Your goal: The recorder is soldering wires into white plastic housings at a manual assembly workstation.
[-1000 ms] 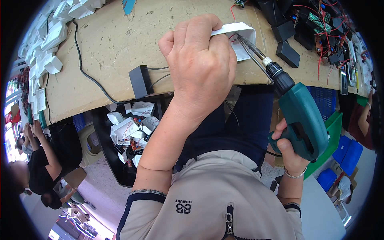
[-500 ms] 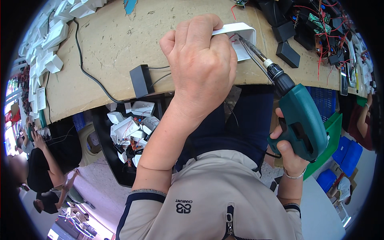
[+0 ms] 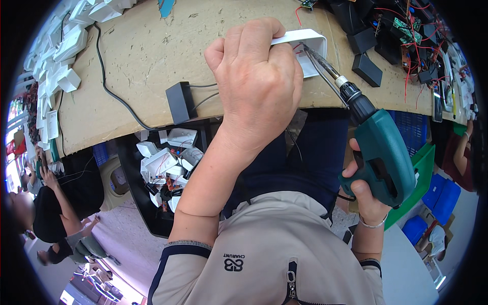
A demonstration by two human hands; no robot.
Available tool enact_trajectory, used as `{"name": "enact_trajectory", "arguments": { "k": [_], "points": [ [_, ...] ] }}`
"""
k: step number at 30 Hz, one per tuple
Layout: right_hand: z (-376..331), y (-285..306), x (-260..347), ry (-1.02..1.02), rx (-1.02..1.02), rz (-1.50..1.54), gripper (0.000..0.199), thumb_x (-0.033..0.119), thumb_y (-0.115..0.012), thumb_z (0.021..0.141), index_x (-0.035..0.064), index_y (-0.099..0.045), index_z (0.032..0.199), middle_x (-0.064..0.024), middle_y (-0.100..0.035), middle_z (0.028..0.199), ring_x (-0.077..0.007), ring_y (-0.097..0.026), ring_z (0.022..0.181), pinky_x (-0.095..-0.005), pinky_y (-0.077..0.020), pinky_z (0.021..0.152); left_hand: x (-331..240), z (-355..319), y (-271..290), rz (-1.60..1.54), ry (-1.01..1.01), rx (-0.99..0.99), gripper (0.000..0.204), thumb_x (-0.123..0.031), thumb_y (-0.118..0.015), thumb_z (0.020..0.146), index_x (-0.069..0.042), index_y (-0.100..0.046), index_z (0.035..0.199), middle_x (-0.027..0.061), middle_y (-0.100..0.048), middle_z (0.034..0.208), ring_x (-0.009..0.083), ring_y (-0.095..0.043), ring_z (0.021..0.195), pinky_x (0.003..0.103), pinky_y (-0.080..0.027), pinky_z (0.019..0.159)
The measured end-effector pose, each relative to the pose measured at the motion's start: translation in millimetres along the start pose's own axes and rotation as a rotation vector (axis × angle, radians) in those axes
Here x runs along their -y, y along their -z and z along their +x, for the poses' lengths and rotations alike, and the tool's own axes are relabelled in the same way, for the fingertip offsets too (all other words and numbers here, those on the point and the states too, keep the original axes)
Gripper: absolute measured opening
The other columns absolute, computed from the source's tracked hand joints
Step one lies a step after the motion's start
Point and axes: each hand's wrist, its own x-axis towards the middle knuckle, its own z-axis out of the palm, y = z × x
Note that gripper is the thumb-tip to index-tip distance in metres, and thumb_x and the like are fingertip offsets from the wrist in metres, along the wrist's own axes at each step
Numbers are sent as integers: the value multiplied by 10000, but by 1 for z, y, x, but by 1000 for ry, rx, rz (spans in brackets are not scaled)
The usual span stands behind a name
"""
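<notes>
A broad workbench (image 3: 147, 56) of pale, scuffed fibreboard fills the upper part of the head view, its surface pitted and scratched, its front edge curving under the lens. Below that edge a dark bin (image 3: 152, 203) sits on the floor, heaped with white plastic housings (image 3: 165, 160), boxy and sharp-cornered, some trailing thin red wires.

The person wears a beige zip jacket (image 3: 264, 254) of smooth cloth with a dark collar band. The left hand (image 3: 256, 81) comes up over the bench edge, knuckles toward the camera, fingers curled tight around a small white plastic case (image 3: 307, 43); the case lies on the bench near the front edge, a rounded rectangular shell with its open side showing at the right of the hand. The right hand (image 3: 363, 190) is closed around the pistol grip of a teal cordless screwdriver (image 3: 384, 155), a chunky moulded body with a black ribbed chuck. Its long, thin metal bit (image 3: 320, 63) slants up to the left and ends inside the open shell of the white case.

A black cable (image 3: 109, 86) snakes across the board to a small black rectangular adapter box (image 3: 178, 101) close to the edge, left of the gripping hand. More black boxes (image 3: 367, 68) and green circuit boards with red wires (image 3: 406, 30) crowd the right end of the bench. White housings (image 3: 66, 43) pile at the left end. Green and blue plastic crates (image 3: 432, 178) stand at lower right.
</notes>
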Motion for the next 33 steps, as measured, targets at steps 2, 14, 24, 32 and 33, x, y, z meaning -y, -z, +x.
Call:
{"name": "enact_trajectory", "arguments": {
  "k": [2,14,24,32,33],
  "points": [
    [-2,1,-1,-8,-7,-13,722,259,-748,705,-49,-391,1253,-221,-531,1130,-158,-580,728,-258,-490,634,0,-1,-1,-4,0,-1,38,-53,-637,619,-39,-625,652,23,-567,839,170,-520,770,302,-310,718],
    [-9,1,1,-29,-12,32,699,297,-737,714,-58,-416,1224,-220,-536,1121,-155,-586,730,-250,-492,624,-2,-2,0,-11,6,-1,33,-52,-637,617,-41,-624,645,18,-563,827,169,-518,760,301,-309,719],
    [-6,-2,2,50,-38,46,722,342,-745,695,-73,-431,1195,-196,-560,1088,-144,-578,700,-247,-487,592,4,-1,6,-15,15,15,79,-48,-598,625,-22,-593,700,75,-552,875,225,-513,803,356,-308,729],
    [-24,15,5,213,-33,-583,403,195,-423,898,-59,-428,1211,-125,-487,1194,-175,-470,1050,-333,-350,970,-13,-2,2,-148,79,-7,119,-111,-541,616,-1,-554,659,128,-458,808,275,-453,825,404,-315,696],
    [-29,39,-15,260,-2,-556,403,195,-423,898,-59,-428,1211,-125,-487,1194,-175,-470,1050,-333,-350,970,-12,-4,3,-99,77,-54,117,-118,-541,613,-3,-553,627,117,-437,790,264,-441,829,395,-307,711]
  ]
}}
